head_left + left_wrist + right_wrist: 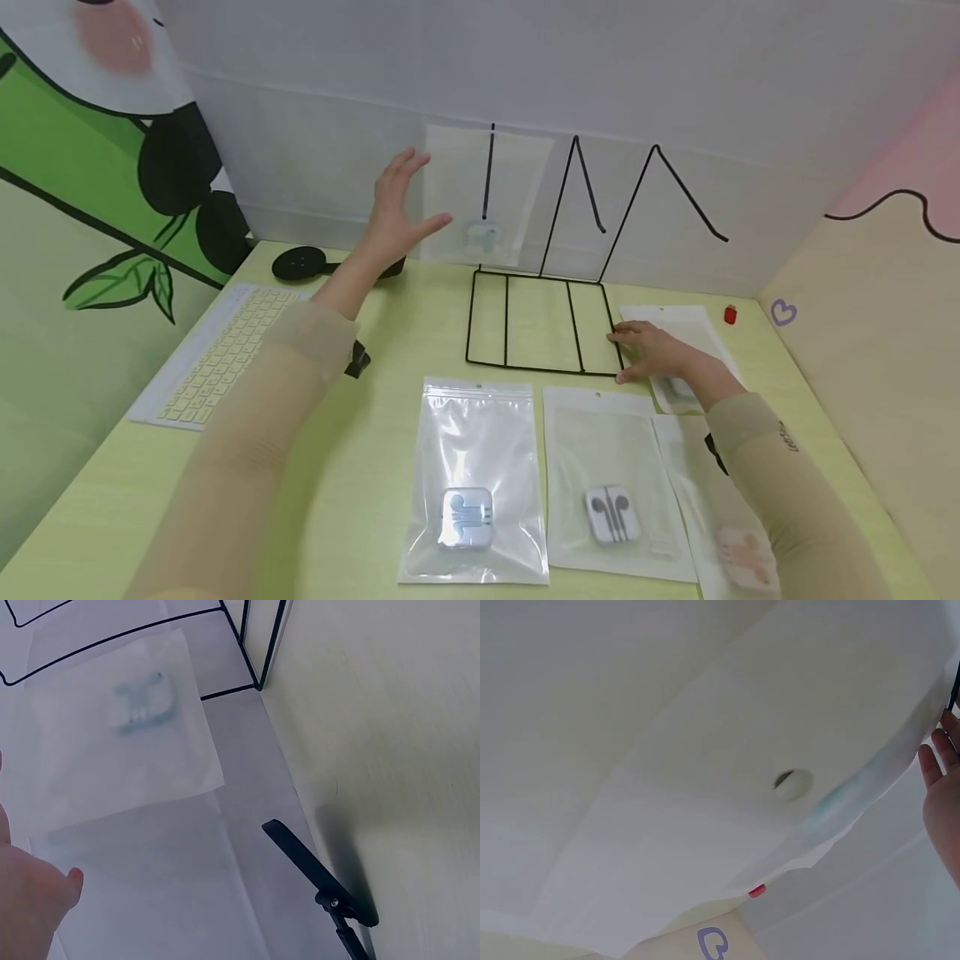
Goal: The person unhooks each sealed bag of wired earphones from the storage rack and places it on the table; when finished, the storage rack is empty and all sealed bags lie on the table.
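A black wire rack [543, 369] stands at the back of the table, with several thin prongs rising from it. From its left prong hangs a frosted bag [450, 187] with a blue earphone case low inside; the same bag [97, 772] fills the left part of the left wrist view. My left hand [393, 212] is raised just left of this bag, fingers and thumb spread, holding nothing. My right hand [660, 352] is at the rack's right front corner, fingertips and thumb against the wire. In the right wrist view, its fingers [946, 754] look nearly straight beside a dark wire.
Bagged earphones lie in front: blue [510, 467], black [562, 442] and pink [690, 483], partly under my right sleeve. Another bag [675, 321] lies beside my right hand. A white keyboard [232, 358], a black round-headed object [300, 263] and a small red item [731, 314] are around.
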Demonstrator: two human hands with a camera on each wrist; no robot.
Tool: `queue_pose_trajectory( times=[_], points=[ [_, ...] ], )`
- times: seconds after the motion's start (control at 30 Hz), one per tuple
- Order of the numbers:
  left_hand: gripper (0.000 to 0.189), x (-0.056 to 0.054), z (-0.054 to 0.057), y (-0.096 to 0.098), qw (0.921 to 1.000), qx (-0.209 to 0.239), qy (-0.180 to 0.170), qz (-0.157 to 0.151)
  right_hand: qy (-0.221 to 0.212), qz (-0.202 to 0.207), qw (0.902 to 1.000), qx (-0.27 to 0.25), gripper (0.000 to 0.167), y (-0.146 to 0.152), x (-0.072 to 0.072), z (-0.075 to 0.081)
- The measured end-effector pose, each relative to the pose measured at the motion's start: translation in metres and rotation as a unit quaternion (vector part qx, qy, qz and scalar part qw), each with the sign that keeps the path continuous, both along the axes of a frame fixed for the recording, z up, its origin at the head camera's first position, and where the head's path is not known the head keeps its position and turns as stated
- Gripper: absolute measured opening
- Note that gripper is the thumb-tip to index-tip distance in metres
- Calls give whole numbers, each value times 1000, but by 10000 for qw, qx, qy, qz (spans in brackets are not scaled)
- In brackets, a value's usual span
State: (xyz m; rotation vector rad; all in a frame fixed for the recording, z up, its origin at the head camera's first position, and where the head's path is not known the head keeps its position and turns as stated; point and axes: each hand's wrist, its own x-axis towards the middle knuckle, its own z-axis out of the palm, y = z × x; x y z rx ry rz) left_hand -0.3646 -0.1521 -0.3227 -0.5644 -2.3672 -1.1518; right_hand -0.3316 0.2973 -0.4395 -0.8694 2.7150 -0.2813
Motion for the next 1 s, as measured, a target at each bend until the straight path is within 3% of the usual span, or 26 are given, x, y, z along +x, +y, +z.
queue_pose_trajectory(
  times=[0.1, 0.27, 0.43, 0.73, 1.0],
  points=[
    [77, -6, 0, -2, 9991, 275, -314, -39, -72, -12, 10000, -16, 86, -2, -1, 1],
    [72, -14, 0, -1, 9958, 365, -831, -91, -94, -26, 10000, 19, 86, -4, -2, 2],
    [66, -16, -2, 4, 9941, 520, -945, -85, -142, -73, 9998, 69, 86, -3, -1, 4],
    [64, -16, -16, 22, 9966, 384, -653, -316, -53, -68, 9999, 65, 85, 2, 6, 5],
    [63, -14, -24, 31, 9978, 599, 147, -249, -60, -13, 10000, 8, 86, 1, 6, 4]
  ],
)
